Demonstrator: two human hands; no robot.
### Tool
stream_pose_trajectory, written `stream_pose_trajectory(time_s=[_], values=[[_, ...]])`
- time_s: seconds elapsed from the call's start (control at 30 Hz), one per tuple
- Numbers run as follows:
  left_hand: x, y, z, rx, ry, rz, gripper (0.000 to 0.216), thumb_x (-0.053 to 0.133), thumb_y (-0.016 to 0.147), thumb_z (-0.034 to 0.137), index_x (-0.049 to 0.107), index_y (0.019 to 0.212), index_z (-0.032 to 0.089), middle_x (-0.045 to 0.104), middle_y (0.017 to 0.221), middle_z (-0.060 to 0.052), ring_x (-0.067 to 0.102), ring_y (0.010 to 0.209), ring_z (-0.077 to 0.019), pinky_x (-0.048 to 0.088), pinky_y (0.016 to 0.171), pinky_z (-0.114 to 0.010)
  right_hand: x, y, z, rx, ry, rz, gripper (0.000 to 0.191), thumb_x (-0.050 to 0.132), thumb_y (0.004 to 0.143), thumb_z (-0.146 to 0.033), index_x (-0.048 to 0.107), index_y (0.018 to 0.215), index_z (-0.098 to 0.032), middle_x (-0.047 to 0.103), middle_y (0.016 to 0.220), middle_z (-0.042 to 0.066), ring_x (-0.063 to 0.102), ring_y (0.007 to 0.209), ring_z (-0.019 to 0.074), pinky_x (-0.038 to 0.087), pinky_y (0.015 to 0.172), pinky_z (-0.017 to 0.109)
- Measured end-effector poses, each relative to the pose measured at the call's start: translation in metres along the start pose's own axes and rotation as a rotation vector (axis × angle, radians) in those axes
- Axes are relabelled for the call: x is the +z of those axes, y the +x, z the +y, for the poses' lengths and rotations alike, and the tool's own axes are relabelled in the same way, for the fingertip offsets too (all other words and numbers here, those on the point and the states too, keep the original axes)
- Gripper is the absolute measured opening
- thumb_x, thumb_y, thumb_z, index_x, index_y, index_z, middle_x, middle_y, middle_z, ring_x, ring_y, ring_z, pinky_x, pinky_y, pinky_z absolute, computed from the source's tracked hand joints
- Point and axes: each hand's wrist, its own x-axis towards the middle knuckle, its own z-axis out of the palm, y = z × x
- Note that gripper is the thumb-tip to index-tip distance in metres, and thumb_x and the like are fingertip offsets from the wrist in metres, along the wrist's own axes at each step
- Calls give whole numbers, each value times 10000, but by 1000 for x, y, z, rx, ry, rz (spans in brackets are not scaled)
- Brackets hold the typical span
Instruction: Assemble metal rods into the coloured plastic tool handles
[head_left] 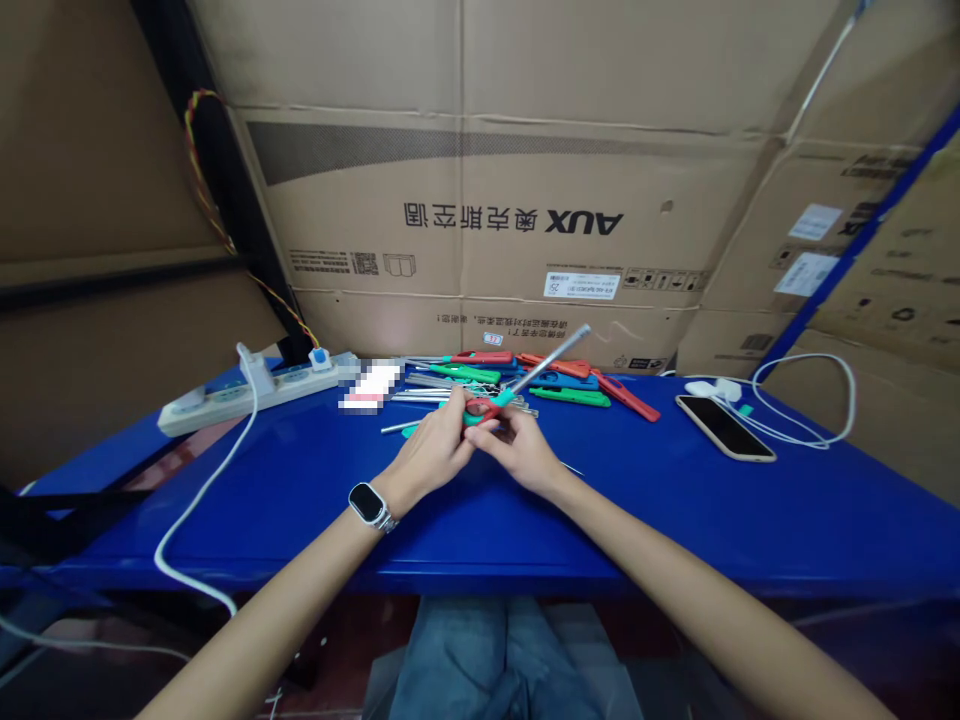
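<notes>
Both hands meet above the blue table, around a red and teal utility knife (486, 408) whose long silver metal strip points up and to the right. My left hand (441, 432) wraps its fingers about the handle's left side. From the right, my right hand (521, 448) pinches the same handle near the base of the strip. The fingers hide part of the handle. Just behind the hands lies a pile of silver metal strips (424, 396), with a green utility knife (465, 374) on it. A green knife (570, 397) and a red knife (626, 396) lie to the right.
A phone (726, 428) and a coiled white cable (817, 440) lie on the table's right side. At the left stands a power strip (247, 392) with a white cord hanging over the front edge. A cardboard wall (465, 180) closes off the back.
</notes>
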Motion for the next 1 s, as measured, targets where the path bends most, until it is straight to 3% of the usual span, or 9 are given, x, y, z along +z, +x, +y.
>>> stream_pose_trajectory(time_s=[0.13,0.23,0.33,0.4,0.53,0.67,0.73,0.8,1.0], values=[[17,11,5,-85,-371,30,210,421,977,425,379,957,220,544,949,-28,545,871,-188,451,798,-313,-3,-2,1,-70,-126,97,322,576,902,-501,648,1014,-208,656,1022,57,601,964,204,495,895,349],[25,14,4,-157,-593,4,165,432,957,381,417,961,216,520,992,-11,508,968,-180,432,907,-318,-10,0,0,-76,-275,183,357,478,945,-520,617,866,-201,612,919,51,579,894,194,488,853,339],[22,14,1,-144,-641,-22,196,385,982,402,452,974,218,536,1005,-13,513,980,-181,446,893,-316,-18,2,-3,-45,-282,185,375,464,941,-555,542,803,-215,580,816,27,580,787,178,502,746,310],[14,16,-1,-140,-558,-21,259,360,1001,450,472,981,218,552,989,-21,534,934,-180,471,821,-307,-21,4,-5,38,-138,153,383,462,928,-600,497,840,-228,599,800,13,610,686,164,520,653,299],[-7,23,-5,-140,-436,107,213,417,988,418,464,984,210,574,946,-25,572,809,-156,494,704,-280,-25,8,-10,234,157,68,455,500,860,-690,357,906,-260,633,747,-48,606,443,135,516,457,277],[-22,27,-6,77,-40,256,137,452,985,293,529,1045,196,609,1067,-83,590,969,-203,503,829,-346,-31,12,-10,316,150,-28,475,529,840,-689,323,891,-265,583,603,-105,549,340,126,405,325,205],[-26,29,-6,276,265,207,224,475,969,209,562,1175,208,581,1274,-120,527,1183,-260,445,968,-425,-36,14,-8,320,79,-113,482,632,802,-635,346,885,-256,555,564,-119,488,317,94,338,311,169],[-30,32,-7,417,503,75,339,472,968,172,551,1291,237,529,1404,-119,442,1315,-291,362,1053,-478,-44,15,-7,316,23,-177,496,729,754,-556,363,890,-249,527,550,-134,427,323,66,309,328,158],[-38,47,-22,432,731,-117,319,447,1011,237,614,1282,253,687,1142,-106,587,1114,-275,381,987,-458,-72,21,-16,256,-206,-255,445,790,715,-385,487,994,-216,651,864,-15,576,610,112,450,552,241]])
